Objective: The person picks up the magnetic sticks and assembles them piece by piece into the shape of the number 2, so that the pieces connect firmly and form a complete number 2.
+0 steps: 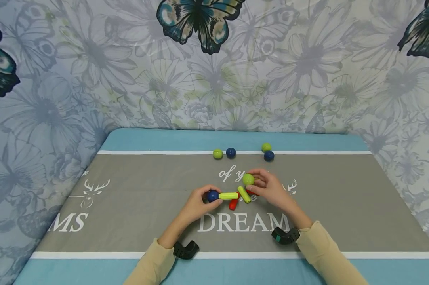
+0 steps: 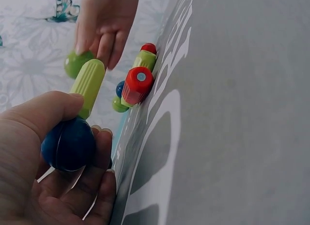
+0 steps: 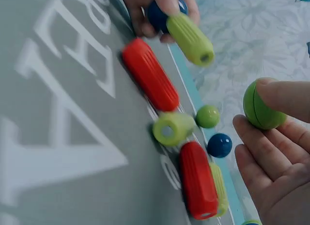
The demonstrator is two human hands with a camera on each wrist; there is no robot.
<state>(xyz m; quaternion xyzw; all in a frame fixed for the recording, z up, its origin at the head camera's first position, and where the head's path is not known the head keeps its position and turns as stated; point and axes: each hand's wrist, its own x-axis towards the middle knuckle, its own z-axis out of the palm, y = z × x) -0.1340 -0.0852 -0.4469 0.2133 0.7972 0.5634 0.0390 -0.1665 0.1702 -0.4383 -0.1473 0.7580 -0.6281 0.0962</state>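
Observation:
My left hand [image 1: 195, 205] pinches a blue ball [image 2: 69, 143] between thumb and fingers. A ridged yellow-green rod [image 1: 228, 196] sticks out from that ball, its free end pointing right in the head view. In my right hand [image 1: 272, 190] is a green ball [image 3: 261, 106], held between thumb and fingertips. Between the hands lie a red rod [image 3: 150, 75], a yellow-green rod [image 1: 244, 194], and a second red rod [image 3: 198, 181] with another yellow-green rod [image 3: 219, 188] beside it. A pale round disc shows in the end of some rods.
Toward the far edge of the cloth stand a green ball [image 1: 218, 154] and a blue ball [image 1: 231, 153]. Farther right, a blue ball [image 1: 269, 156] sits close to another green ball [image 1: 266, 147]. A patterned wall covering [image 1: 214, 91] rises behind the grey printed tablecloth [image 1: 146, 174].

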